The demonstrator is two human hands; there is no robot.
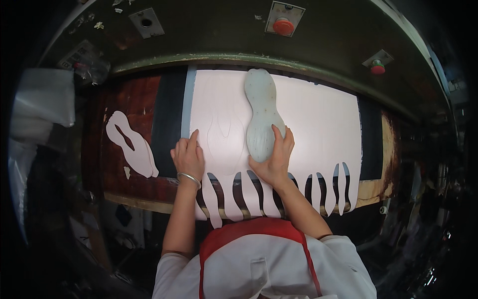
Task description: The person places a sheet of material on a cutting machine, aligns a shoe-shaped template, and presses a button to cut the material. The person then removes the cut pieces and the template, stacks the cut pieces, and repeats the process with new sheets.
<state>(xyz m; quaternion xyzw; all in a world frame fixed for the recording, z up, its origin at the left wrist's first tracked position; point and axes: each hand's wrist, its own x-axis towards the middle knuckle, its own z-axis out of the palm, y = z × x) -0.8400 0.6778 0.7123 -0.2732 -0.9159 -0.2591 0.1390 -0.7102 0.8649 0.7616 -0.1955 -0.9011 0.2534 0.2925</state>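
Gripping the near end of a grey-green sole-shaped template (260,107), the right hand (275,162) spreads around it, thumb at the lower left, fingers along the right side, forearm slanting in over the near edge of the worktop (132,102). The template lies lengthwise on a pink sheet (318,119), reaching its far edge. By the sheet's left edge rests the left hand (189,154), back upward, one finger extended forward, others curled; whether they pinch anything, I cannot tell.
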